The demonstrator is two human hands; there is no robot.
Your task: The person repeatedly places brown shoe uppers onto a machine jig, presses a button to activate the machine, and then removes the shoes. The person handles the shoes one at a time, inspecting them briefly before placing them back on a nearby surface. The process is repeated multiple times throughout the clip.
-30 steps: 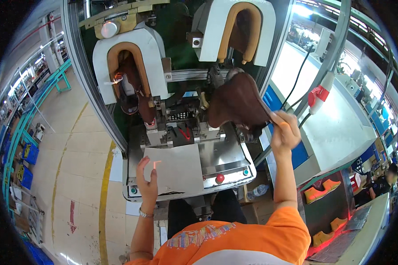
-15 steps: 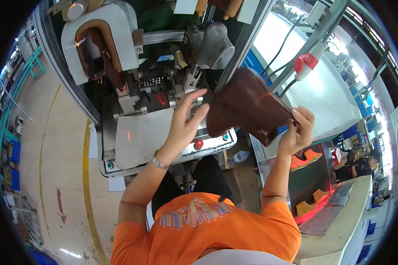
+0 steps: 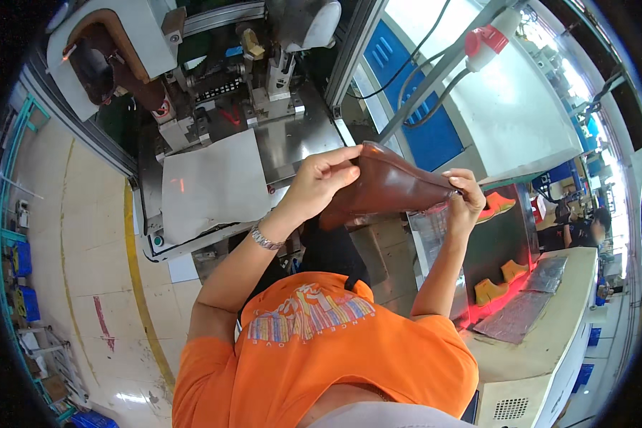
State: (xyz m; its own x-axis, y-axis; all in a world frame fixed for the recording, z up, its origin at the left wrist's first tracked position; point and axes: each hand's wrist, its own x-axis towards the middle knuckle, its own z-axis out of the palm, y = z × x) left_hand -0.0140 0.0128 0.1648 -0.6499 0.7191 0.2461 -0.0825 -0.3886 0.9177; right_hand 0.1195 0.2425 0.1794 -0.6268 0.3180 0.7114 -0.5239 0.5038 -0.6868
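Note:
A glossy dark brown leather boot upper (image 3: 396,184) is stretched between my two hands, in front of my chest and to the right of the machine. My left hand (image 3: 326,182), a metal watch on its wrist, pinches the upper's top left edge between thumb and fingers. At the opposite, narrower end, my right hand (image 3: 465,201) has its fingers curled round the leather's edge. The upper's lower left part hangs down behind my left wrist. Another brown boot upper (image 3: 96,71) sits in the machine's curved clamp (image 3: 125,46) at the far left.
A white sheet (image 3: 214,185) lies on the machine's metal table (image 3: 303,139). At right, orange shoe lasts (image 3: 491,291) lie along a red-lit conveyor (image 3: 503,239). A red and white plug (image 3: 485,46) hangs by a metal post. Farther right is another person (image 3: 585,230).
My left hand, open beside the leather before, has closed on its edge. The boot upper has turned and moved slightly lower. My view has shifted, with the machine now farther left and higher.

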